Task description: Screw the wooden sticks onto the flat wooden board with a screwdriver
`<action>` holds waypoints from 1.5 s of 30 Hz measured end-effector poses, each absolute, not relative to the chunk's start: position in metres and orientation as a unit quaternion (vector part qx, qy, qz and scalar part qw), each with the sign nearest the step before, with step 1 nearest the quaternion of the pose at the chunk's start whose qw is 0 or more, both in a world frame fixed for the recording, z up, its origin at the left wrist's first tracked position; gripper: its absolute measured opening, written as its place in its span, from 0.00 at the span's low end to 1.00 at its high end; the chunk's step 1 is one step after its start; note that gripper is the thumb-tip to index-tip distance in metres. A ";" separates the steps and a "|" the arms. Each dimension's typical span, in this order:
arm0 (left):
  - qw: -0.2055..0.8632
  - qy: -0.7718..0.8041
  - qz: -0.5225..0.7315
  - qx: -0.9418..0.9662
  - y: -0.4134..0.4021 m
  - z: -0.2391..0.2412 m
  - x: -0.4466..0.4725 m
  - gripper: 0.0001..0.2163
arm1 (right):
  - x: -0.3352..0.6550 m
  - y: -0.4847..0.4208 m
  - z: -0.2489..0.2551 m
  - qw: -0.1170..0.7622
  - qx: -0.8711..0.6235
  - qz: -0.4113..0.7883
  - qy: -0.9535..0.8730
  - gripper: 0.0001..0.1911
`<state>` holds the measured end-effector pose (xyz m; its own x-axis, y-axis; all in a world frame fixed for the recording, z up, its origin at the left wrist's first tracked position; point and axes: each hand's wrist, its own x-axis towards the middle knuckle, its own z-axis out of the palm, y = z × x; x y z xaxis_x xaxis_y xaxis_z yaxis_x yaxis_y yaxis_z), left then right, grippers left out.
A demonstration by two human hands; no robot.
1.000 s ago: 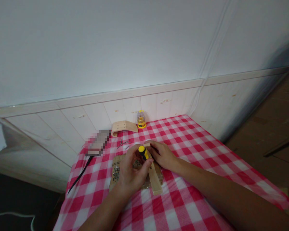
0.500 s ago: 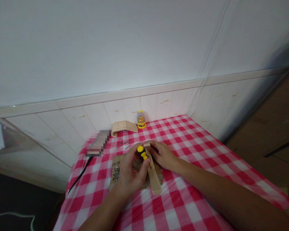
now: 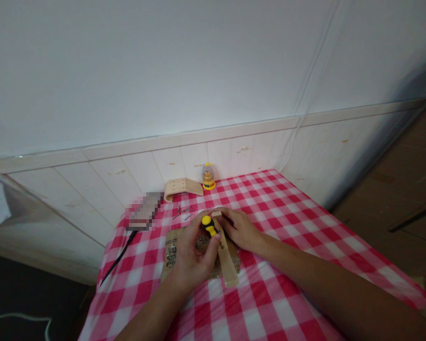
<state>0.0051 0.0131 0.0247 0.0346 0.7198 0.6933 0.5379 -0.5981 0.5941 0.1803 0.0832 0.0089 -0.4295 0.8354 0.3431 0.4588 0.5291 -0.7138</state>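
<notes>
My left hand [image 3: 193, 255] is closed around a yellow and black screwdriver [image 3: 208, 223], its rounded handle end facing up toward me. The screwdriver's tip is hidden behind the fingers and the wood. A pale wooden bar [image 3: 227, 267] runs away from me between the two hands, its far end gripped by the fingers of my right hand [image 3: 242, 228]. Beneath the bar and the left hand lies a flat piece of brown cardboard [image 3: 170, 251] with dark printed characters.
Several dark screws [image 3: 182, 212] lie beyond the cardboard. Farther back are a bent plywood piece [image 3: 181, 186] with holes and a clear yellow-based container [image 3: 208, 176] by the wall. At left, a pixelated object [image 3: 145, 210] has a black cord [image 3: 119, 258]. A checked cloth [image 3: 277, 222] covers the table.
The screwdriver's handle has shifted very slightly within my left hand. My right hand and the wooden bar look the same as before.
</notes>
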 end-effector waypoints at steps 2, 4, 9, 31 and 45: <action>0.087 0.437 0.539 0.715 0.013 0.025 0.005 0.21 | 0.180 0.083 0.009 0.350 -0.402 0.268 -0.802 0.12; 0.088 0.438 0.539 0.714 0.013 0.026 0.006 0.20 | 0.180 0.083 0.008 0.353 -0.399 0.272 -0.801 0.12; 0.123 0.445 0.532 0.710 0.013 0.026 0.004 0.22 | 0.180 0.083 0.009 0.353 -0.394 0.287 -0.799 0.12; 0.231 0.468 0.582 0.624 0.024 0.011 0.007 0.28 | 0.179 0.082 0.010 0.366 -0.390 0.270 -0.801 0.12; 0.201 0.484 0.580 0.624 0.028 0.012 0.010 0.33 | 0.180 0.083 0.009 0.358 -0.394 0.268 -0.803 0.14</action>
<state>0.0097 0.0279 0.0122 -0.1418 0.8368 0.5288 0.3713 -0.4502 0.8121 0.1798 0.0826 0.0090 -0.4332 0.8246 0.3637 0.4405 0.5458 -0.7128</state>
